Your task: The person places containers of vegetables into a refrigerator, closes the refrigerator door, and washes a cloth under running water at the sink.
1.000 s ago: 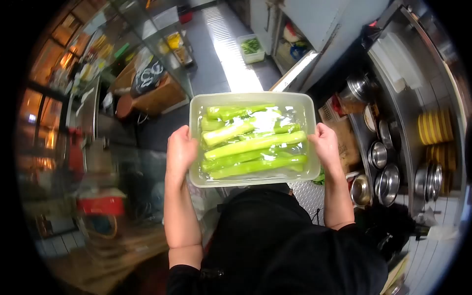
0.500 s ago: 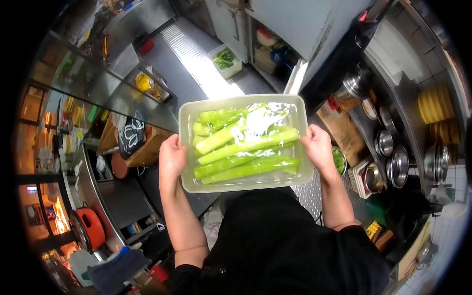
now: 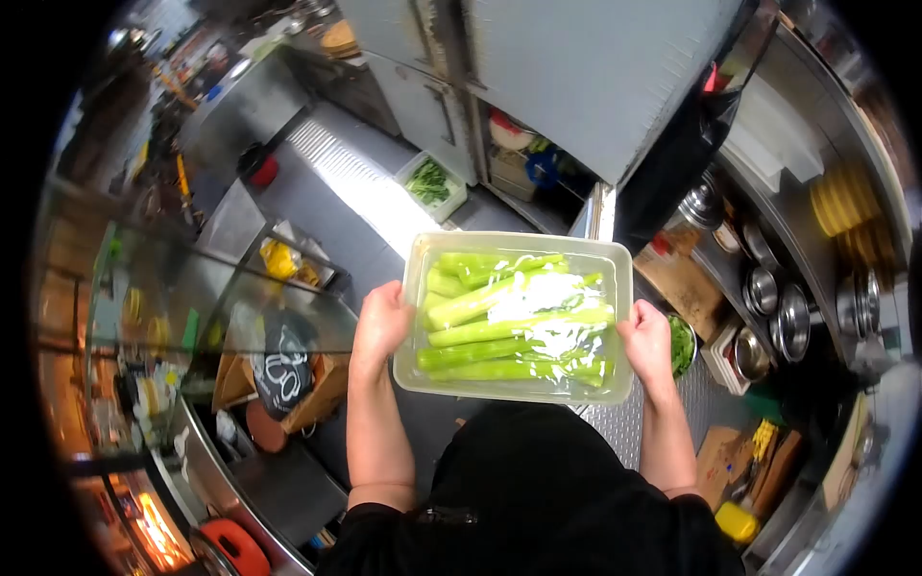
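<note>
Left hand (image 3: 382,322) and right hand (image 3: 645,344) are clamped on opposite ends of the translucent container (image 3: 509,392), thumbs by the rim and fingers curled in to pinch it, though most fingertips are out of sight, and between those two grips lie thick green stalks (image 3: 480,333) under a glinting, glossy surface! Out past the right fingers, leafy greens (image 3: 682,346) and then metal bowls (image 3: 789,322), while ahead of both hands' fingers a tub (image 3: 449,204) stands on the floor, the grey cabinet (image 3: 576,86) rising beyond!
</note>
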Demonstrator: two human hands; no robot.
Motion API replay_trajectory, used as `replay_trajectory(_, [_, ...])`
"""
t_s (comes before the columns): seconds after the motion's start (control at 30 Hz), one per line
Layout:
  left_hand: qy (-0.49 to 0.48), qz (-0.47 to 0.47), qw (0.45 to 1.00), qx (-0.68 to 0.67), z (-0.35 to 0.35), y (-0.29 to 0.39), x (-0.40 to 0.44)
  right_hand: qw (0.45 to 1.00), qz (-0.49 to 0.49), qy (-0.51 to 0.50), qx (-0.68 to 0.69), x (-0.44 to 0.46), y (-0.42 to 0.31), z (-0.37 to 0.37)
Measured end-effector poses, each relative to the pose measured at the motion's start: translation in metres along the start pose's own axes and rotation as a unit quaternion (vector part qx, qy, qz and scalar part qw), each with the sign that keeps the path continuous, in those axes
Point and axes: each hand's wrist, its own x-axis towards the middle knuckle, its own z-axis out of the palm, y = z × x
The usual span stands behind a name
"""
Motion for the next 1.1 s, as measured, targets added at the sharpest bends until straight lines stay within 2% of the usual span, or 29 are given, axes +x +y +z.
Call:
replay_trajectory(0.13, [-0.057,0.034,0.998,-0.024,-0.018,-0.002,0.060,0.999,0.031,0.039,-0.022,0.013,-0.011,0.031])
replay_trajectory(0.17, [-0.039,0.070,0.996,-0.051,-0.018,-0.008,0.078,0.998,0.038,0.048,-0.022,0.018,-0.016,0.040])
replay_trajectory(0.43, [-0.120,0.078,0.988,0.051,-0.057,-0.009,0.172,0.991,0.081,0.098,-0.050,0.059,-0.016,0.123])
replay_trajectory(0.53, [-0.125,0.083,0.986,0.080,-0.056,-0.039,0.209,0.988,0.110,0.107,-0.033,0.076,-0.030,0.156])
replay_trajectory(0.63, [-0.131,0.078,0.982,0.108,-0.053,-0.064,0.240,0.988,0.115,0.090,-0.049,0.099,-0.015,0.184])
replay_trajectory(0.77, [-0.145,0.016,0.987,0.074,-0.042,-0.102,0.278,0.986,0.136,0.055,-0.077,0.140,-0.010,0.217])
replay_trajectory(0.83, [-0.153,-0.025,0.985,0.076,-0.033,-0.121,0.296,0.985,0.141,0.038,-0.090,0.167,0.019,0.241])
replay_trajectory(0.9, [-0.138,-0.028,0.987,0.080,-0.021,-0.133,0.309,0.988,0.117,0.043,-0.092,0.195,0.041,0.263])
replay_trajectory(1.0, [-0.107,-0.053,0.991,0.064,0.001,-0.155,0.333,0.990,0.103,-0.002,-0.093,0.239,0.055,0.287])
replay_trajectory(1.1, [-0.089,-0.097,0.990,0.042,0.032,-0.186,0.355,0.980,0.122,-0.052,-0.151,0.285,0.067,0.308])
